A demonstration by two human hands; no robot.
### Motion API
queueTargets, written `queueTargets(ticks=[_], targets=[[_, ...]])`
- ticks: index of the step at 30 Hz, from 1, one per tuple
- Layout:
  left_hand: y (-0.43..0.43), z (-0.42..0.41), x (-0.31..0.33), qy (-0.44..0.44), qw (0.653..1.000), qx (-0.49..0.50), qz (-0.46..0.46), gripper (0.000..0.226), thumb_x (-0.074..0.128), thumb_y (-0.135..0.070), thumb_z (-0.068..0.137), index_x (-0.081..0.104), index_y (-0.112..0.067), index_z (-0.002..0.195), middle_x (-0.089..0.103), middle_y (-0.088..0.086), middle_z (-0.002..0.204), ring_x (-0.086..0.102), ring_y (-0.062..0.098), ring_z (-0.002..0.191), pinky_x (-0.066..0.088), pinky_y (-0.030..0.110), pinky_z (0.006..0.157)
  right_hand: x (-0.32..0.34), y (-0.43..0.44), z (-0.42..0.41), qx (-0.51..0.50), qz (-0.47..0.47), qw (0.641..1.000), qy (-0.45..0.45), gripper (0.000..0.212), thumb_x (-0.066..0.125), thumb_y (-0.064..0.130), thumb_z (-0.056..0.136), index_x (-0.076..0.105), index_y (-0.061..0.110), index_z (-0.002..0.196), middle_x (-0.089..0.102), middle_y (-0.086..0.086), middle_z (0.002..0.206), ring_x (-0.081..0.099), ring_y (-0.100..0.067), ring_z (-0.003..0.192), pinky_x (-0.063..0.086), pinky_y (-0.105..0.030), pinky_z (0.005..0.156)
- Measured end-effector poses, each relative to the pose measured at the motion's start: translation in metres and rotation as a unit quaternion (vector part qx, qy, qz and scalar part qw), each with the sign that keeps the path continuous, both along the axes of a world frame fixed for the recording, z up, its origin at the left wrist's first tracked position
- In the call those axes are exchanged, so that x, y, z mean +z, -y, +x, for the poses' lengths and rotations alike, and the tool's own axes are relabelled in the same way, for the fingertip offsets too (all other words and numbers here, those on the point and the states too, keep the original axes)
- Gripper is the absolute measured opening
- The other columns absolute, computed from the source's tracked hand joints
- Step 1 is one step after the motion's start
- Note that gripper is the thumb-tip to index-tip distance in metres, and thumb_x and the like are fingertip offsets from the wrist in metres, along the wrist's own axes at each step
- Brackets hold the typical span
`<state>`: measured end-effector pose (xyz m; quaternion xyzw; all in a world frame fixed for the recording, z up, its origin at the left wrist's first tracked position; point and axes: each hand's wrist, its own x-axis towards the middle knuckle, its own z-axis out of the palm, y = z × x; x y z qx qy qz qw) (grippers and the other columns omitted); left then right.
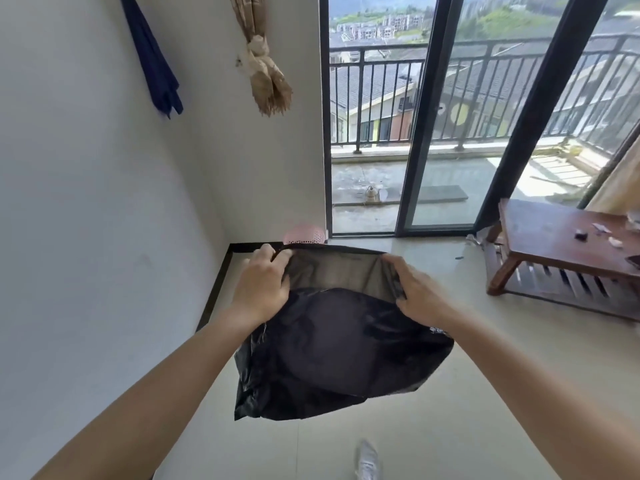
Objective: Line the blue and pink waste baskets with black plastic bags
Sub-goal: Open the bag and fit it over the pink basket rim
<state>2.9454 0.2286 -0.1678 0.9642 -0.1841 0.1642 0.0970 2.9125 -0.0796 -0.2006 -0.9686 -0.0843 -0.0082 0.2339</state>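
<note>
A black plastic bag [343, 355] is held up in the air in front of the person, above the pale floor [467, 393], and its mouth is pulled open between the two hands. The left hand [261, 285] is closed on the left side of the bag's rim, with the fingers curled over the edge near the top left corner. The right hand [417, 289] is closed on the right side of the rim, where the plastic is gathered under the fingers. The two hands are kept well apart, so the upper edge of the bag is stretched almost straight, and the thin inner side of the bag is seen through the opening. The lower part of the bag hangs loose and wrinkled below the hands. Just behind the upper edge of the bag, in the corner of the room beside the dark frame of the glass door [408, 133], only the top of the pink waste basket [304, 234] is seen; the rest of it is hidden by the bag. It cannot be told whether the bag touches the basket. A low wooden table [568, 247] stands on the right, well apart from the bag. A light shoe [369, 460] is seen at the bottom edge.
</note>
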Motion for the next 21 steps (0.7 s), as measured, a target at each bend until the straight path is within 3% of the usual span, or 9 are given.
queueTargets(ticks=[2,4,7,10,13,15,18,21], targets=[[0.016,0.056,-0.006,-0.013,1.000,0.014,0.024,0.042,0.063,-0.016,0.082,0.060,-0.018,0.124,0.048,0.008,0.092,0.053,0.030,0.085,0.041,0.040,0.074,-0.007,0.019,0.055,0.015,0.000,1.000,-0.019,0.082,0.054,0.002,0.078,0.015,0.041,0.139,0.051,0.000,0.090,0.056,-0.027,0.078,0.048,-0.042,0.065],[0.031,0.114,-0.004,-0.024,0.998,0.019,0.054,0.043,0.064,-0.017,0.081,0.061,-0.021,0.124,0.048,0.008,0.093,0.052,0.029,0.087,0.040,0.041,0.076,-0.008,0.038,0.118,0.024,-0.027,0.998,-0.056,0.080,0.056,0.007,0.078,0.019,0.039,0.141,0.056,-0.004,0.100,0.058,-0.028,0.088,0.051,-0.043,0.074],[0.041,0.192,0.003,0.020,0.996,0.026,0.087,0.039,0.072,-0.009,0.074,0.069,-0.016,0.113,0.048,0.011,0.088,0.052,0.031,0.077,0.043,0.041,0.070,-0.002,0.057,0.215,0.030,-0.084,0.994,-0.058,0.063,0.059,0.012,0.080,0.042,0.029,0.138,0.058,-0.001,0.117,0.057,-0.025,0.105,0.047,-0.032,0.082],[0.036,0.262,0.001,0.069,0.991,0.063,0.097,0.036,0.074,-0.002,0.071,0.070,-0.012,0.105,0.048,0.013,0.089,0.050,0.032,0.076,0.044,0.044,0.066,0.006,0.062,0.300,0.026,-0.101,0.994,-0.021,0.038,0.058,0.015,0.082,0.053,0.030,0.117,0.061,0.006,0.105,0.054,-0.017,0.087,0.043,-0.030,0.070],[0.024,0.326,-0.016,0.050,0.987,0.068,0.134,0.043,0.079,-0.003,0.064,0.071,-0.012,0.106,0.050,0.014,0.087,0.051,0.032,0.074,0.044,0.043,0.063,0.000,0.056,0.373,0.025,-0.118,0.992,-0.047,0.025,0.053,0.014,0.084,0.045,0.030,0.102,0.061,0.005,0.087,0.055,-0.020,0.076,0.047,-0.035,0.064],[0.019,0.377,-0.031,-0.003,0.982,0.081,0.169,0.051,0.081,-0.010,0.063,0.069,-0.014,0.112,0.052,0.015,0.090,0.052,0.032,0.076,0.045,0.042,0.064,-0.012,0.049,0.428,0.026,-0.126,0.990,-0.064,0.025,0.048,0.012,0.087,0.044,0.029,0.106,0.063,0.000,0.086,0.058,-0.023,0.076,0.051,-0.038,0.067],[0.018,0.458,-0.057,-0.113,0.961,0.115,0.223,0.058,0.068,-0.037,0.077,0.051,-0.025,0.131,0.048,0.011,0.111,0.047,0.028,0.097,0.041,0.038,0.080,-0.035,0.036,0.507,0.006,-0.132,0.987,-0.092,0.033,0.045,0.013,0.089,0.050,0.029,0.118,0.065,-0.007,0.098,0.056,-0.024,0.081,0.049,-0.035,0.068],[0.019,0.542,-0.085,-0.147,0.954,0.113,0.236,0.063,0.064,-0.058,0.076,0.046,-0.027,0.128,0.040,0.010,0.117,0.041,0.027,0.106,0.039,0.037,0.084,-0.063,0.024,0.589,-0.034,-0.128,0.980,-0.146,0.036,0.042,0.018,0.091,0.060,0.029,0.120,0.066,-0.007,0.110,0.059,-0.026,0.089,0.051,-0.033,0.075]])
